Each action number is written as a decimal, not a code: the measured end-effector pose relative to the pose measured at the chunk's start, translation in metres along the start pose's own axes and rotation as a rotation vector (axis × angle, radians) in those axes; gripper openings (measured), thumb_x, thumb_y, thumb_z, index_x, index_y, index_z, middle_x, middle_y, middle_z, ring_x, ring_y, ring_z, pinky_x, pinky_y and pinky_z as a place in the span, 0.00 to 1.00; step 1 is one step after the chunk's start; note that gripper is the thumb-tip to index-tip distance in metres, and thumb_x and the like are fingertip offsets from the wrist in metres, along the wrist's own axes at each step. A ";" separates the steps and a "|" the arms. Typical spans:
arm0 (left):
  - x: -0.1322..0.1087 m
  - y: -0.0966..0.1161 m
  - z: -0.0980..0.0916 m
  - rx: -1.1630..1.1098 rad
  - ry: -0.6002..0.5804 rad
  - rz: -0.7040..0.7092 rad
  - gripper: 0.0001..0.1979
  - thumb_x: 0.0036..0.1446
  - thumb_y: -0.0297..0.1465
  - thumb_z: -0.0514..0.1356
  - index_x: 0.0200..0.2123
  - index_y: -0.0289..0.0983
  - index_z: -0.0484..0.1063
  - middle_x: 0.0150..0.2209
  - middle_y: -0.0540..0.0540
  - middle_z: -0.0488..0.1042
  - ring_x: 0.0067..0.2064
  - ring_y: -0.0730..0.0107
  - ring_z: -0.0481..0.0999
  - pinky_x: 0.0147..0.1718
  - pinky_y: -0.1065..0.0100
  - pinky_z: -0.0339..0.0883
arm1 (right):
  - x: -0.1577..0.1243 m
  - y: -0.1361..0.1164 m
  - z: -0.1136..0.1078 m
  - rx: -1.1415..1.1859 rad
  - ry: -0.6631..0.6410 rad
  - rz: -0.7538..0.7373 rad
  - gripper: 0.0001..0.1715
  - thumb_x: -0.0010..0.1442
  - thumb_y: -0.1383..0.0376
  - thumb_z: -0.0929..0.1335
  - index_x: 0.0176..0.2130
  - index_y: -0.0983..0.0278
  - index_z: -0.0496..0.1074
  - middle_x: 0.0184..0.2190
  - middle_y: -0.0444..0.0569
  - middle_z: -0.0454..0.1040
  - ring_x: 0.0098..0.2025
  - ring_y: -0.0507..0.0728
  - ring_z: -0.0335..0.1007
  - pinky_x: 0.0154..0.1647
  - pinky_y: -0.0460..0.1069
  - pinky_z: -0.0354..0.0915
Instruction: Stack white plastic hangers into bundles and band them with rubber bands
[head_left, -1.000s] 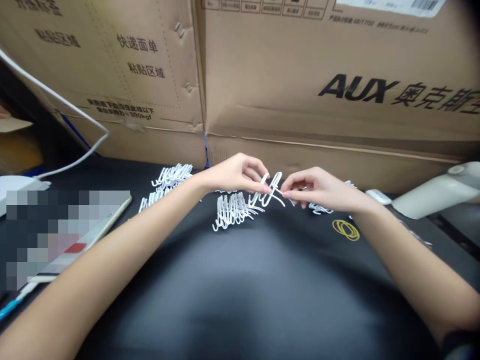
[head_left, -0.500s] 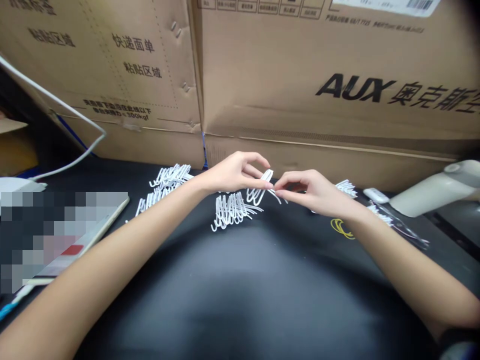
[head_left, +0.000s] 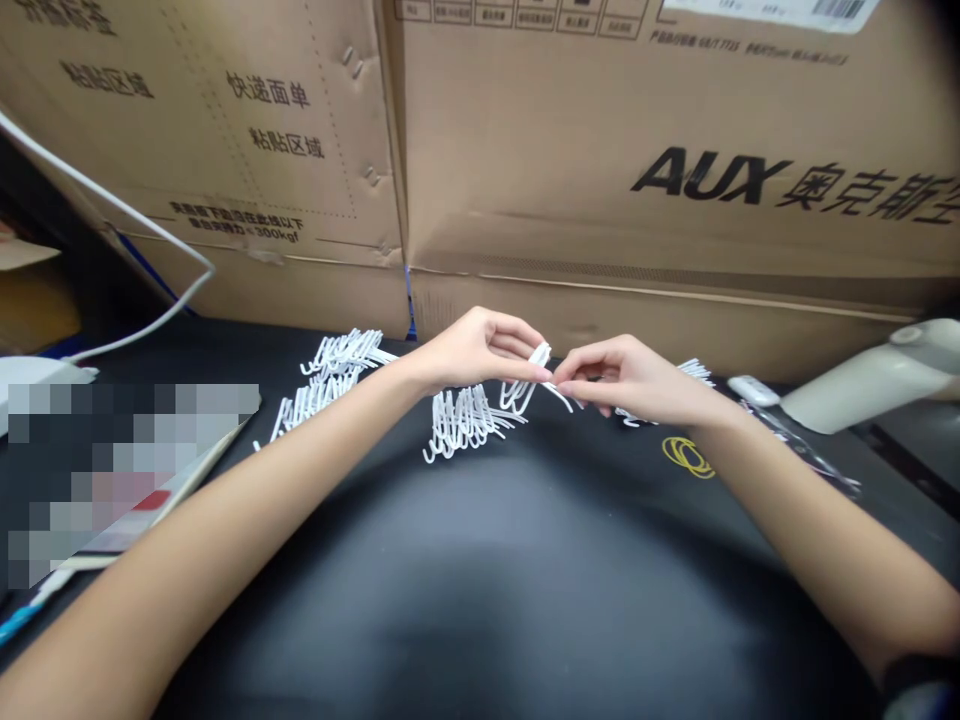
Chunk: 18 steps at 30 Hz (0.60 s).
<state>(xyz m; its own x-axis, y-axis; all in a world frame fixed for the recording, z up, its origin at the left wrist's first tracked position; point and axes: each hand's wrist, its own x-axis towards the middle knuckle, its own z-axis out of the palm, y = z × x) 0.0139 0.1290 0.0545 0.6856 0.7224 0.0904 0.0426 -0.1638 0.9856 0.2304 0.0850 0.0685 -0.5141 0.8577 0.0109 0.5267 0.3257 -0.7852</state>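
Over the middle of the black table, my left hand (head_left: 487, 352) is closed on a small bunch of white hooks (head_left: 516, 396), pinched between thumb and fingers. My right hand (head_left: 626, 380) touches it at the fingertips, thumb and fingers pinched at the thin straight ends of the bunch. Exactly what the right fingertips grip is too small to make out. Just below my left hand lies a row of white hooks (head_left: 461, 420), curved ends toward me. Further left are two more groups, an upper hook group (head_left: 346, 350) and a lower hook group (head_left: 309, 400) partly behind my forearm.
Yellow rubber bands (head_left: 688, 456) lie beside my right forearm. Behind it are more white hooks (head_left: 694, 372) and a clear plastic bag (head_left: 817, 460). A pale bottle (head_left: 862, 385) lies at right. Cardboard boxes (head_left: 525, 200) wall off the back. A white cable (head_left: 112, 190) hangs at left.
Both hands have shifted slightly right, with the bunch of hooks between them. My left fingers have closed further down over it. The rows on the table stay put.
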 end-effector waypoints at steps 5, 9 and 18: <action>0.000 0.003 0.002 0.037 0.049 -0.009 0.21 0.41 0.31 0.71 0.40 0.30 0.73 0.39 0.38 0.79 0.41 0.62 0.79 0.45 0.60 0.71 | -0.001 0.000 -0.003 -0.003 0.039 -0.021 0.12 0.55 0.58 0.69 0.33 0.65 0.76 0.25 0.47 0.73 0.24 0.51 0.66 0.24 0.46 0.66; 0.000 0.002 0.003 0.026 0.044 -0.012 0.21 0.41 0.32 0.71 0.39 0.31 0.73 0.38 0.38 0.79 0.38 0.63 0.79 0.42 0.59 0.72 | -0.002 0.000 -0.004 -0.051 0.044 -0.055 0.14 0.55 0.56 0.69 0.34 0.65 0.76 0.26 0.47 0.74 0.23 0.51 0.66 0.24 0.46 0.65; 0.001 -0.002 0.004 0.035 0.044 0.104 0.22 0.40 0.33 0.72 0.38 0.30 0.73 0.38 0.39 0.79 0.38 0.64 0.80 0.44 0.60 0.73 | -0.003 -0.001 -0.011 -0.037 0.027 -0.076 0.15 0.56 0.55 0.69 0.33 0.65 0.76 0.27 0.48 0.73 0.24 0.50 0.65 0.25 0.46 0.65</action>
<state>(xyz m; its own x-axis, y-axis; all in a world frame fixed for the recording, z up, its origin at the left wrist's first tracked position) 0.0176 0.1274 0.0521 0.6552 0.7288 0.1989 -0.0012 -0.2623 0.9650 0.2391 0.0864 0.0758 -0.5357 0.8400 0.0867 0.5118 0.4046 -0.7578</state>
